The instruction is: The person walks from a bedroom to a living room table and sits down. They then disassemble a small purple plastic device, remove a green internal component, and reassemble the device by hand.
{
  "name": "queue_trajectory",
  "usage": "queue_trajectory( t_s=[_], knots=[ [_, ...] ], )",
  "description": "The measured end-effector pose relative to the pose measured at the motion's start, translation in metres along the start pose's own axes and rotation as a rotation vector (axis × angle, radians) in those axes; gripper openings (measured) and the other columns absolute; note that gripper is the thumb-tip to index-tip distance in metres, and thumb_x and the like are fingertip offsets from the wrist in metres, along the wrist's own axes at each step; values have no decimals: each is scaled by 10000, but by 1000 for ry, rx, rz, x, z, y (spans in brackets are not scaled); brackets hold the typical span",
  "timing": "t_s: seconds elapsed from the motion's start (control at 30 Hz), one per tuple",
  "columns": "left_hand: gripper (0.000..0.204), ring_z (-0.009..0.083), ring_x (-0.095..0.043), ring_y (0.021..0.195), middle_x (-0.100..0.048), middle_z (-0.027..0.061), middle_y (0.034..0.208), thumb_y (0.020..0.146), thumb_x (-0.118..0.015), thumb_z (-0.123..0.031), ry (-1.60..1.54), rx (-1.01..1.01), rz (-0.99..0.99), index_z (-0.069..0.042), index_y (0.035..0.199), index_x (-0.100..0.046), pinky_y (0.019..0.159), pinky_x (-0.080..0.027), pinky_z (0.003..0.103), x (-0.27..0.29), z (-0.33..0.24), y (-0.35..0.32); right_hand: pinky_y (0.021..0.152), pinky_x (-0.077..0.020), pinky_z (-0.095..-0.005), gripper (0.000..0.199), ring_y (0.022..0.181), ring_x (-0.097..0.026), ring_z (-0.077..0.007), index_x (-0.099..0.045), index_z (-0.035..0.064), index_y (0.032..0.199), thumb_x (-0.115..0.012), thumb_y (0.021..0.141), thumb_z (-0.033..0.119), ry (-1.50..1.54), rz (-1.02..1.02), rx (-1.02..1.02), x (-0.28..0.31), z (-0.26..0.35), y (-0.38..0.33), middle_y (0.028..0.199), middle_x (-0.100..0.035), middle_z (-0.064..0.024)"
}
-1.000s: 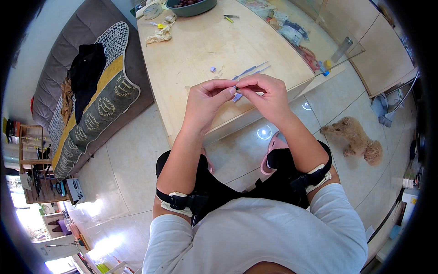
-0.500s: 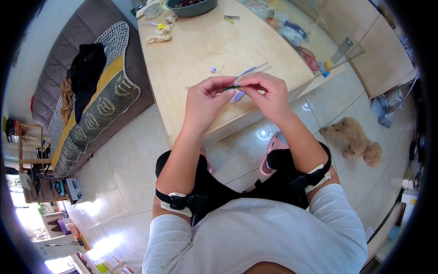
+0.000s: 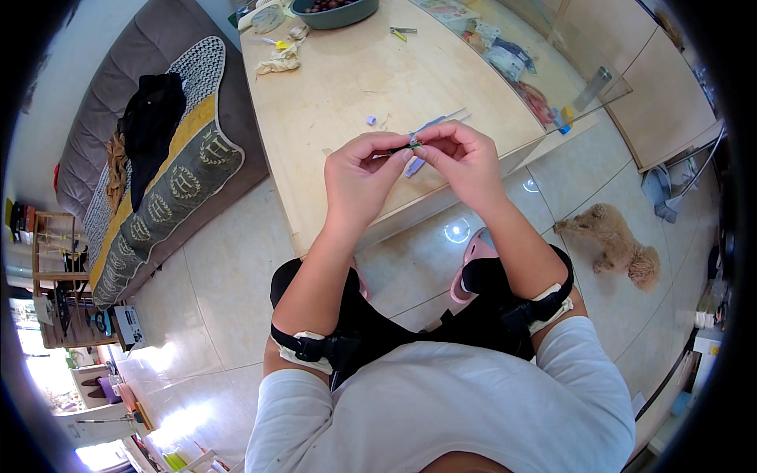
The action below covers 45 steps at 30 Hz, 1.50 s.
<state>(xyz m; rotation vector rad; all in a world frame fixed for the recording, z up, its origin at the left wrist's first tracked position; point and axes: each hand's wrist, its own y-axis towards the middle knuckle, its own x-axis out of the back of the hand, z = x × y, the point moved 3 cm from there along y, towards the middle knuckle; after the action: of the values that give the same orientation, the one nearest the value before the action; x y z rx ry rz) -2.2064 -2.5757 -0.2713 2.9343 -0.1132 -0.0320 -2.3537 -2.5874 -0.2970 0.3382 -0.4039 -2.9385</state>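
Note:
Between the fingertips of both hands is a small thin black-and-green piece [image 3: 414, 143], too small to name. My left hand [image 3: 363, 167] pinches its left end with thumb and forefinger. My right hand [image 3: 464, 158] grips the other end, also closed in a pinch. Beneath and behind the hands, on the pale wooden table [image 3: 323, 94], lie flat lilac strips [image 3: 430, 124] with a clear narrow piece beside them, partly hidden by the fingers. A small lilac bit [image 3: 371, 121] rests a little beyond my left hand.
Toward the table's far edge stand a grey-green bowl of dark round fruit [image 3: 335, 14], crumpled cream material [image 3: 278, 60] and a small metal tool [image 3: 399, 34]. A glass pane [image 3: 583, 67] borders the right side. A curly-haired dog [image 3: 611, 244] is on the tiled floor; a grey sofa [image 3: 95, 71] stands left.
The fingers have shifted slightly around the small piece, and more of its dark and green parts shows between the fingertips. Both hands stay in nearly the same place.

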Motion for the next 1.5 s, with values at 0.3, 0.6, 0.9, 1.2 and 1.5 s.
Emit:
queue_trajectory(
  t_s=[0.3,0.6,0.9,1.2,1.5],
  knots=[
    [161,141,-600,861,-622,101,947,764,-630,59,63,-95,-37,38,924,-627,750,-493,230,-3,-1,0,701,-500,-244,196,821,-595,-124,-581,-17,982,-621,791,3,300,-68,-193,-4,-3,-3,905,-613,-73],
    [157,141,-598,864,-611,103,953,763,-637,48,184,-202,-100,29,918,-631,745,-498,229,-9,1,-1,796,-498,-252,212,849,-594,-133,-569,-7,1004,-616,800,22,523,-142,-300,-8,-9,-6,922,-607,-71],
    [166,140,-601,854,-613,100,948,764,-637,45,178,-200,-105,30,930,-627,749,-500,232,-12,2,0,787,-498,-249,206,842,-592,-127,-571,-6,1000,-614,801,25,508,-152,-284,-6,-10,-5,917,-606,-67],
    [258,140,-610,834,-625,87,947,740,-660,12,205,-161,-170,-2,993,-612,761,-495,252,-1,2,2,787,-499,-251,201,844,-594,-129,-567,-12,1002,-606,807,23,497,-156,-257,-3,-15,-3,916,-607,-70],
    [219,251,-576,870,-619,127,931,727,-664,-128,922,-69,-40,-10,910,-640,777,-457,318,49,17,11,796,-502,-253,206,864,-597,-155,-556,-16,998,-609,800,2,505,-189,-231,5,-15,0,956,-583,-84]
  ],
)
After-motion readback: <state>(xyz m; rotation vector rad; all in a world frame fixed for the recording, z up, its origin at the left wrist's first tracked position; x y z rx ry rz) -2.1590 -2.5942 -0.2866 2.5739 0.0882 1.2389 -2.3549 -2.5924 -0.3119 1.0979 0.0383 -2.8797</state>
